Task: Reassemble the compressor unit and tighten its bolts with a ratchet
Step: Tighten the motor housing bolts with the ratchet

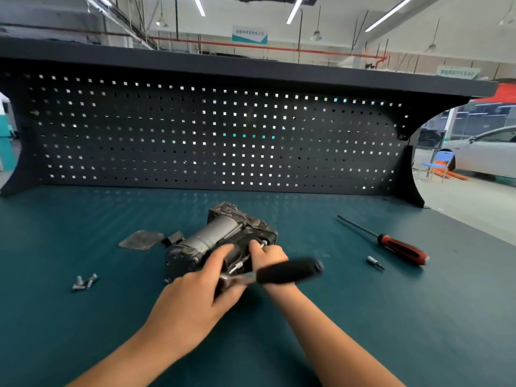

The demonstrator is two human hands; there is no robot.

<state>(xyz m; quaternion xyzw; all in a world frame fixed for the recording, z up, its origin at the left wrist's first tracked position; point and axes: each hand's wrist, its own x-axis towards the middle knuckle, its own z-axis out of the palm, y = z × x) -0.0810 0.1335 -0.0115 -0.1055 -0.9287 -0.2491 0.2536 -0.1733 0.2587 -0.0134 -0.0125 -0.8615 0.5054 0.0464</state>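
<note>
Teal surface (83,344), pegboard (212,135) behind.
- Far left: loose bolts (83,283) in a small cluster.
- Flat metal plate (141,240) and small black block (174,238) lie just left of the compressor unit (223,238).
- Compressor unit lies on its side at centre.
- Left hand (195,297): fingers curled round the head end of the ratchet (287,270), at the unit's near face.
- Right hand (269,255): fingers curled at the unit's near right end; cannot tell what it grips. The blurred ratchet handle crosses over its wrist.
- Right: small bit (375,262), then red-and-black screwdriver (402,248).
</note>
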